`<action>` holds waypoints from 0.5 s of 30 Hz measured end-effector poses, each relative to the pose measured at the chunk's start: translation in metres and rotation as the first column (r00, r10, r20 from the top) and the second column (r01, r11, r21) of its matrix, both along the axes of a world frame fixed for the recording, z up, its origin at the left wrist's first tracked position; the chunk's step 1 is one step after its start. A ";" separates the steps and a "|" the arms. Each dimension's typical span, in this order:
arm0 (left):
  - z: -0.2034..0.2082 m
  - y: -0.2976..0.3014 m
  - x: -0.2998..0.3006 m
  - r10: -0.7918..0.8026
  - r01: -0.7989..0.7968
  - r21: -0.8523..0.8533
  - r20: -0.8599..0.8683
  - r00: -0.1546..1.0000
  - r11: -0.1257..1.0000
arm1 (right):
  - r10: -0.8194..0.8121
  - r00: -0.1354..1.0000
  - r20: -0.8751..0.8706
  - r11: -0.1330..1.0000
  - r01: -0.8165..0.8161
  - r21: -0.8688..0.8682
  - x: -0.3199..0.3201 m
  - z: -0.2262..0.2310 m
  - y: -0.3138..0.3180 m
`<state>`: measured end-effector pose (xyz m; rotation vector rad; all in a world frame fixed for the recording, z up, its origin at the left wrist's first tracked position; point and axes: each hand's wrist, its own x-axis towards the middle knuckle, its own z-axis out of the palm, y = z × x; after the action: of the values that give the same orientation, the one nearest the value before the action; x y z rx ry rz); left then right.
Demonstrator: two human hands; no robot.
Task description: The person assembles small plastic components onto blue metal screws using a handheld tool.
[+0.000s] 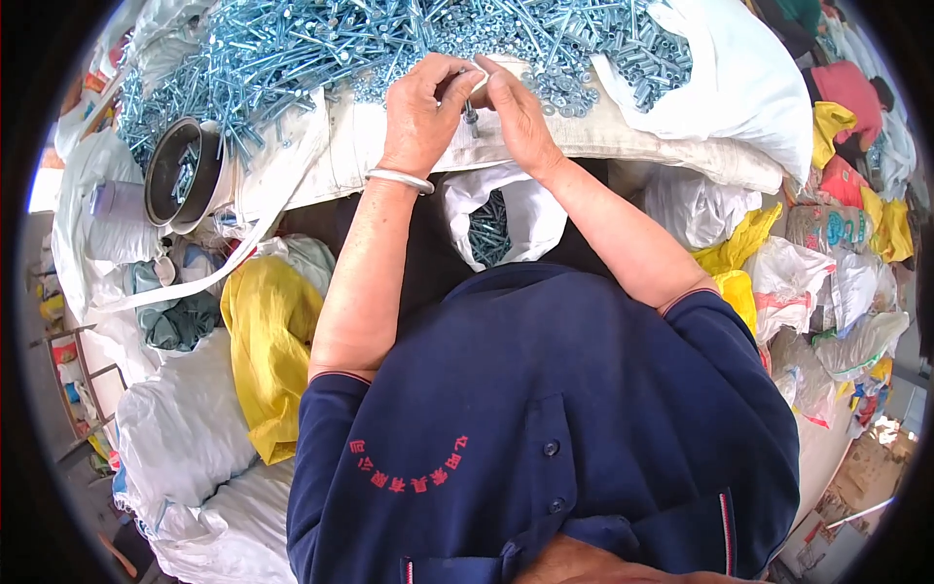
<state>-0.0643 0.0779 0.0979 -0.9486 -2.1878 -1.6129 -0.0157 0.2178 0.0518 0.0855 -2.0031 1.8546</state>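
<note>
Both my hands meet over the near edge of the cloth-covered work surface [365, 136]. My left hand [420, 109], with a silver bangle on the wrist, is closed in a pinch. My right hand [518, 119] closes against it from the other side, fingertips together. A metal bolt [471, 119] points down between them; its upper part is hidden by the fingers. Just beyond lie heaped long bolts [311, 44], loose washers [569, 97] and short metal sleeves [657, 58]. Below my hands, a white sack [538, 219] stands open with bolts [489, 232] inside.
A dark round pan [185, 175] with a few metal pieces sits at the left edge, beside a pale purple container [117, 200]. A white strap [243, 248] hangs off the surface. Yellow sacks [268, 341] and white sacks [185, 423] crowd my left; more bags [793, 282] lie right.
</note>
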 end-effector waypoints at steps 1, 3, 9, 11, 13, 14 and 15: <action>0.000 0.001 0.000 -0.005 0.005 -0.013 -0.028 1.000 1.000 | -0.012 1.000 0.029 0.998 0.010 0.061 0.001 0.001 0.002; 0.000 0.002 0.001 -0.010 0.008 -0.026 -0.055 0.998 1.000 | -0.035 0.997 0.065 0.999 0.033 0.031 -0.004 -0.004 0.011; 0.000 0.002 0.004 -0.020 0.017 -0.044 -0.088 0.996 0.999 | -0.123 0.983 -0.139 0.959 0.153 0.238 -0.012 -0.007 0.027; 0.000 0.001 0.001 -0.025 0.023 -0.026 -0.107 0.994 0.999 | -0.157 0.978 -0.134 0.978 0.173 0.116 -0.011 -0.004 0.029; -0.002 -0.008 -0.002 -0.098 0.058 0.146 0.289 0.952 0.988 | 0.091 0.992 0.082 0.988 -0.101 0.116 0.001 0.008 0.015; -0.003 -0.012 -0.005 -0.179 0.091 0.259 0.340 0.923 0.962 | 0.169 0.974 0.151 0.964 -0.195 0.180 0.006 0.009 0.014; -0.004 -0.011 -0.005 -0.177 0.089 0.259 0.339 0.924 0.962 | 0.170 0.974 0.150 0.964 -0.196 0.180 0.012 0.012 0.013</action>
<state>-0.0698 0.0666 0.0943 -0.7976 -2.1105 -2.2111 -0.0038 0.2312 0.0639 0.2152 -2.3369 1.8093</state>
